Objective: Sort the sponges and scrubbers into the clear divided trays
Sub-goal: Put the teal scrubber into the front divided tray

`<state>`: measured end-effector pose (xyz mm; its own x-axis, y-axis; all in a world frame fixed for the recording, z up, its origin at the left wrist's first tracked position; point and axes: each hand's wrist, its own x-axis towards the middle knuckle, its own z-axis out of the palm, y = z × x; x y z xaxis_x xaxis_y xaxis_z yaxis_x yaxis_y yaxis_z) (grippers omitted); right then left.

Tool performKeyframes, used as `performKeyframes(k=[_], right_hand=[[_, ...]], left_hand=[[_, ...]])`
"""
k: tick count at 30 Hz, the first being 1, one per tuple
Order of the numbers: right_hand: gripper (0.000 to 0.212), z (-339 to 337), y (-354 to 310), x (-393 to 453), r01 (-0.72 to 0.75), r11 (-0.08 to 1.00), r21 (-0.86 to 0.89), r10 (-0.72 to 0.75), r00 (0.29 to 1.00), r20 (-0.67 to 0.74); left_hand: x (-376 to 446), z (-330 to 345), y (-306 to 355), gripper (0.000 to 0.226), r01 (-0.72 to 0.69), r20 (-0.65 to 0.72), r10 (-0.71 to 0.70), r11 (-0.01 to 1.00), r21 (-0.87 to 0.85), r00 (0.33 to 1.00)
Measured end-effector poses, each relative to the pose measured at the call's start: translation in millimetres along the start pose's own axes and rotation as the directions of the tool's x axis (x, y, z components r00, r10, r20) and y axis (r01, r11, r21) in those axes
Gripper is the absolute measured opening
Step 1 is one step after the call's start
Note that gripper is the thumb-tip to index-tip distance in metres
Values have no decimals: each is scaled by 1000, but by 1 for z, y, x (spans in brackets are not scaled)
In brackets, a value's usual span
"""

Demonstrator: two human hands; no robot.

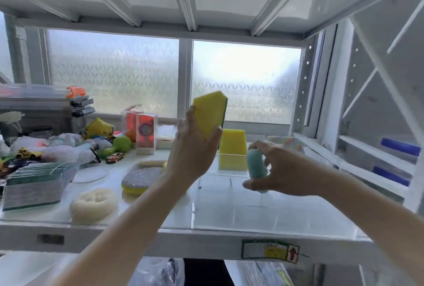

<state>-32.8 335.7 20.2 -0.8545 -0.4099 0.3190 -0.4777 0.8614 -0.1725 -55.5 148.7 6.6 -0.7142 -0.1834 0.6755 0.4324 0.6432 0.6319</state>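
My left hand (195,148) holds a yellow sponge with a green scouring back (210,113) upright, raised above the shelf. My right hand (282,171) grips a teal scrubber (255,164) over the clear divided tray (229,214). A yellow sponge (232,148) stands upright in a far compartment of the tray. Left of the tray lie a silver-and-yellow scrubber (140,179), a cream loofah pad (94,204) and a pale oblong sponge (152,163).
Toys, toy cars and plastic bags (59,148) pile up at the left, with a wrapped pack (34,184) in front. Clear boxes with red items (144,132) stand at the back. A frosted window lies behind; shelf beams hang overhead.
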Motion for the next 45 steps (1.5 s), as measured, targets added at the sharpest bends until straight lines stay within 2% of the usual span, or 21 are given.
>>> performKeyframes(k=[3, 8, 15, 19, 26, 31, 36, 41, 45], right_hand=[[72, 14, 4, -6, 3, 1000, 20, -4, 1000, 25], [68, 32, 6, -9, 43, 998, 34, -43, 999, -16], [73, 48, 5, -1, 19, 1000, 18, -19, 1000, 19], [74, 51, 8, -2, -3, 1000, 3, 3, 1000, 26], [76, 52, 8, 0, 7, 999, -38, -5, 998, 61], [74, 51, 9, 0, -3, 1000, -28, 5, 998, 69], [72, 51, 9, 0, -2, 1000, -27, 4, 997, 71], [73, 51, 8, -1, 3, 1000, -27, -2, 998, 68], [74, 51, 8, 0, -2, 1000, -20, 4, 997, 73]], left_hand=[[3, 11, 5, 73, 33, 41, -33, 999, 8, 999], [15, 23, 2, 90, 132, 86, -129, 991, -28, 988], [41, 49, 15, 79, 233, 48, -230, 970, -69, 972], [42, 68, 16, 85, 238, 80, -241, 970, 47, 967], [38, 85, 22, 103, 151, 120, -182, 962, 230, 976], [46, 86, 16, 114, 191, 163, -253, 928, 320, 954], [53, 74, 29, 111, 177, 221, -272, 911, 373, 937], [53, 77, 21, 112, 157, 288, -354, 830, 536, 890], [50, 85, 17, 114, 120, 270, -320, 817, 564, 908]])
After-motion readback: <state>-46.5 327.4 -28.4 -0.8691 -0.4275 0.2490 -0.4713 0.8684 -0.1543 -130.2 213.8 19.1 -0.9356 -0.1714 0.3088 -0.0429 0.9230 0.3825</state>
